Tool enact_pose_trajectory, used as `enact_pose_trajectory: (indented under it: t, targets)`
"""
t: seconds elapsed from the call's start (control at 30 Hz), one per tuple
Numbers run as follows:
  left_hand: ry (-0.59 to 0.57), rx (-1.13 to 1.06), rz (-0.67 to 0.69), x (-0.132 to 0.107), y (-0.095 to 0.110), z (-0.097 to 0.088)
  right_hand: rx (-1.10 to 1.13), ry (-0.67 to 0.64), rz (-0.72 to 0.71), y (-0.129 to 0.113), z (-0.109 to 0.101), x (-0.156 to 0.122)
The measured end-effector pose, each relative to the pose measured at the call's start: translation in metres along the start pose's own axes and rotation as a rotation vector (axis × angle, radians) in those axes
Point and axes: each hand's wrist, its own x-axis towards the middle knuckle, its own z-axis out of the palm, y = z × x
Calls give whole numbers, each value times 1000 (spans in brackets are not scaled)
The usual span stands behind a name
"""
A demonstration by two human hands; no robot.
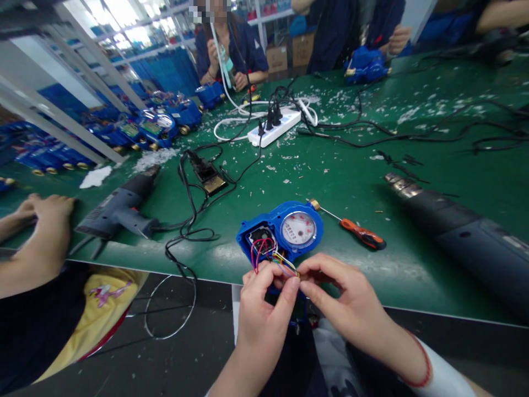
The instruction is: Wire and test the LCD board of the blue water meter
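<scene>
A blue water meter (285,223) lies near the front edge of the green table, its round dial facing up and its square compartment open. Thin coloured wires (283,259) run out of that compartment toward me. Just in front of the meter, my left hand (266,306) pinches these wires between thumb and fingers. The fingertips of my right hand (341,295) meet them there, closed on the same wire ends. Exactly which wire each hand grips is hidden by the fingers. A blue part, perhaps a cover, shows partly below my hands.
An orange-handled screwdriver (363,234) lies right of the meter. Heat guns rest at left (119,204) and right (454,231). Cables trail from a white power strip (275,128). Other blue meters (152,129) stand at back left; people sit around the table.
</scene>
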Motion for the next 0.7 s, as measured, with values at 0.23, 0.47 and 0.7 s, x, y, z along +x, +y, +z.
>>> enact_pose_trajectory:
  t: [0.23, 0.47, 0.7]
  targets:
    - [-23, 143, 111, -3, 2, -2, -17, 49, -50, 2, 1, 3]
    - [-64, 11, 117, -3, 5, 3, -113, 37, -134, 8, 10, -1]
    - [-113, -131, -95, -1, 0, 2, -30, 49, -11, 11, 6, -1]
